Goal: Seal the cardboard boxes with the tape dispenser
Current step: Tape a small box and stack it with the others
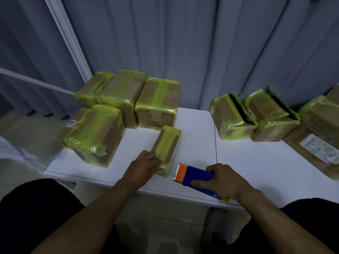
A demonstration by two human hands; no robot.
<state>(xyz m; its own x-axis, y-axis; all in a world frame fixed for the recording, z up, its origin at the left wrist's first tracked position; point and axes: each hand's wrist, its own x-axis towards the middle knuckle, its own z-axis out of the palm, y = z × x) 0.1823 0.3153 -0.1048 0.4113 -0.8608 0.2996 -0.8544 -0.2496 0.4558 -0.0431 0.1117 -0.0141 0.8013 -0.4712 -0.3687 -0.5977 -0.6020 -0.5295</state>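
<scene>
Left hand point(145, 165) is on the near end of the small box point(167, 146), fingers bent over its near left corner, holding it. The small box lies flat on the white table point(256, 162) near the front edge, in the middle, with yellow-green tape along its top and ends. Right hand point(226, 182) grips the blue tape dispenser point(195, 178), thumb along its near side. The dispenser's orange end points left toward the small box, just beside it but not touching. A cluster of taped boxes point(95, 134) sits at back left, stacked and touching each other. Two more taped boxes point(233, 116) sit at back right, with a larger labelled carton point(319, 132) at the far right edge. Grey curtain point(183, 43) behind the table.
</scene>
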